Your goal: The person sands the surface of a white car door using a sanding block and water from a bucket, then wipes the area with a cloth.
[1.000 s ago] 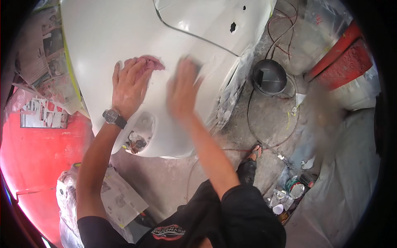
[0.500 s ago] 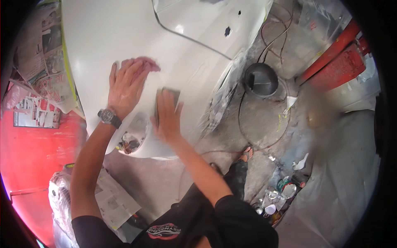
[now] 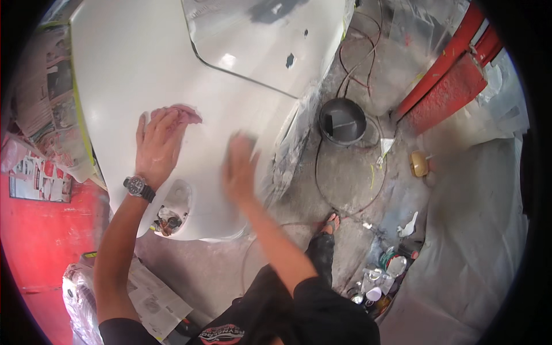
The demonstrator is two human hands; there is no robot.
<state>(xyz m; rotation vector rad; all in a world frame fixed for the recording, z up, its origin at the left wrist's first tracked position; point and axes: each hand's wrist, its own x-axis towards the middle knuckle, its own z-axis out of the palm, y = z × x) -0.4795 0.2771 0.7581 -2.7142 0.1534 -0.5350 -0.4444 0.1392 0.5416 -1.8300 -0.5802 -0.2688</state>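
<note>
A white painted car body panel (image 3: 132, 75), with a headlamp opening (image 3: 175, 210) at its near end, spreads out before me. My left hand (image 3: 158, 141), a watch (image 3: 139, 188) on its wrist, rests on the panel and presses a crumpled pink cloth (image 3: 183, 114) against it. To the right my right hand (image 3: 240, 169), blurred by motion, lies over a dark grey sanding pad (image 3: 251, 140) on the same surface. Most of the pad is covered by the hand, and its exact make-up cannot be seen.
A black bucket (image 3: 343, 133) stands on the floor at right, with a hose (image 3: 318, 172) looping around it. Red metal posts (image 3: 445, 95) rise beyond. Cans and cups (image 3: 382, 279) cluster at lower right, beside grey sheeting (image 3: 460, 230). Newspaper masking (image 3: 49, 86) borders the panel's left side.
My view has shifted, so the panel and bucket sit lower and further left. My right hand has shifted slightly right over the panel with the pad; my left hand stays on the cloth.
</note>
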